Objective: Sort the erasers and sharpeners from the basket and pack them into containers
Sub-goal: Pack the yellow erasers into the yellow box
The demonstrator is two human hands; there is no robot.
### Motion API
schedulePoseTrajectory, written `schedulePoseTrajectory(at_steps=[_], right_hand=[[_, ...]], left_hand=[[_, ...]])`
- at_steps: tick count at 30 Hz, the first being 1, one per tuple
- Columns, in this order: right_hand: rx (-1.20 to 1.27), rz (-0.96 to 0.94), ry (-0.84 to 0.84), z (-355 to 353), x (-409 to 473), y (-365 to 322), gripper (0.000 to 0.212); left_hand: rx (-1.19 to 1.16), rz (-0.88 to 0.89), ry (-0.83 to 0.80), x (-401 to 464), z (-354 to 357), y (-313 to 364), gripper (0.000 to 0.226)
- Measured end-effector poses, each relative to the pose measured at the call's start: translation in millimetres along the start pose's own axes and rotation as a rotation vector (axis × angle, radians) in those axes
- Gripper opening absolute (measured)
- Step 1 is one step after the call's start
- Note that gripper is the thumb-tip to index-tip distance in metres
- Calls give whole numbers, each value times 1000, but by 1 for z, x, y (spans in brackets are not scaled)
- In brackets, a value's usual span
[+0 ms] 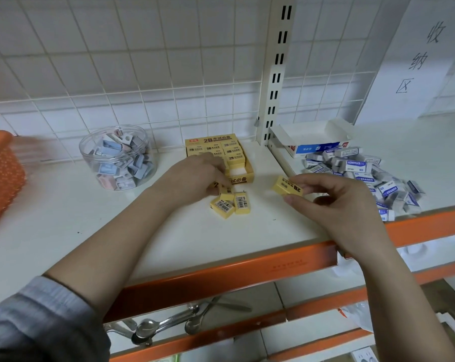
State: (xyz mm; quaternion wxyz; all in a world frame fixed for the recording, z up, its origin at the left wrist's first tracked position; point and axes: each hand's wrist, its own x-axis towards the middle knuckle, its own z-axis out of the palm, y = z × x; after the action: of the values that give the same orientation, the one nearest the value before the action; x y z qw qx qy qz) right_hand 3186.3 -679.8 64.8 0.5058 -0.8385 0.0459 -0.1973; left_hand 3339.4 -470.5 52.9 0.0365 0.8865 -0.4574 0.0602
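Observation:
A yellow display box [243,178] stands mid-shelf, partly filled with rows of yellow 2B erasers. My left hand [195,176] lies at its front left corner, fingers curled over a yellow eraser [227,192] just before the box. Two more loose yellow erasers [233,204] lie below it. My right hand [333,199] pinches another yellow eraser [286,187] between thumb and fingers, held above the shelf to the right of the box. A clear round tub [116,158] of pastel sharpeners sits to the left. The orange basket [1,173] is at the far left edge.
A heap of white-and-blue erasers [365,176] lies on the right shelf before an open white-and-blue carton [310,138]. A slotted upright post [276,74] divides the shelves. The orange shelf rim [221,275] runs along the front; metal spoons [169,322] lie below.

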Motion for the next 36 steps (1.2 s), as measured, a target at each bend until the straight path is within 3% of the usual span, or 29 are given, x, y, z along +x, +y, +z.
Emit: schedulePoseTrajectory(at_steps=[5, 8, 17, 21, 24, 27, 33, 36], right_hand=[[-1, -8, 4, -2, -1, 0, 26], [0, -17, -2, -4, 1, -1, 25], [9, -95, 4, -3, 24, -11, 30], [-6, -108, -17, 6, 37, -18, 39], [-23, -92, -59, 15, 41, -22, 38], [72, -79, -124, 26, 39, -27, 33], [468, 209, -210, 38, 39, -31, 11], [522, 235, -220, 41, 38, -29, 21]], left_hand=[[30, 157, 139, -1, 6, -6, 23], [6, 150, 187, -5, 8, -6, 24], [-136, -92, 463, -40, -17, 13, 29], [-502, -313, 496, -64, -20, 34, 24], [-799, -371, 574, -74, -17, 52, 10], [-919, -423, 605, -79, -14, 63, 12], [-934, -520, 645, -91, -13, 70, 24], [-790, -552, 656, -96, -15, 69, 41]])
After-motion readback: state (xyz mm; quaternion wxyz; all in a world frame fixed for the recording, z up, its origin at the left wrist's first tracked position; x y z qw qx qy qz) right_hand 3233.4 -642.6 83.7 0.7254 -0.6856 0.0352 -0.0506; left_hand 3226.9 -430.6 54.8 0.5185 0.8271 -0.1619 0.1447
